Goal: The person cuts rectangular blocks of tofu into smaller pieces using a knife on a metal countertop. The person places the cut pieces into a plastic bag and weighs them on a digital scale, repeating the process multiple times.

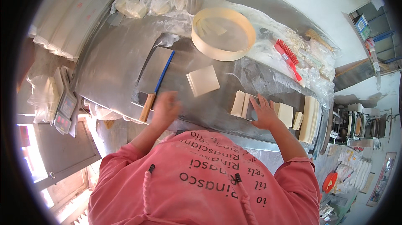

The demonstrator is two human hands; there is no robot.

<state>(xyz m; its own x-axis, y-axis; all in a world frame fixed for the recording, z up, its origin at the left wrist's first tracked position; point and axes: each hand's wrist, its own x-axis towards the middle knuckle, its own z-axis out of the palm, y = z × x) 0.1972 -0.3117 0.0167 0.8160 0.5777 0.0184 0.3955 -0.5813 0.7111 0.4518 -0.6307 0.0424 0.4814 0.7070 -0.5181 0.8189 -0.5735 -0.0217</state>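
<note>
My left hand (pixel 167 108) is blurred by motion, just right of the wooden handle (pixel 147 108) of a large noodle knife. The knife's broad metal blade (pixel 154 68) lies flat, with a blue strip along its right edge. To the right, my right hand (pixel 264 112) rests palm down with fingers apart, between folded dough strips (pixel 241 104) and a folded dough piece (pixel 285 114). A grey patch under its fingers is partly hidden. Between both hands, farther back, sits a squarish stack of dough sheets (pixel 204 81). A small dough block (pixel 298 120) and a long dough stack (pixel 308 119) lie at the right.
A round wooden sieve (pixel 224 53) stands behind the dough on the metal worktop (pixel 106 68). Beyond lie a red brush (pixel 286 56), white flour and plastic bags (pixel 135 5). A digital scale (pixel 65 112) is at the left, beside the worktop's edge.
</note>
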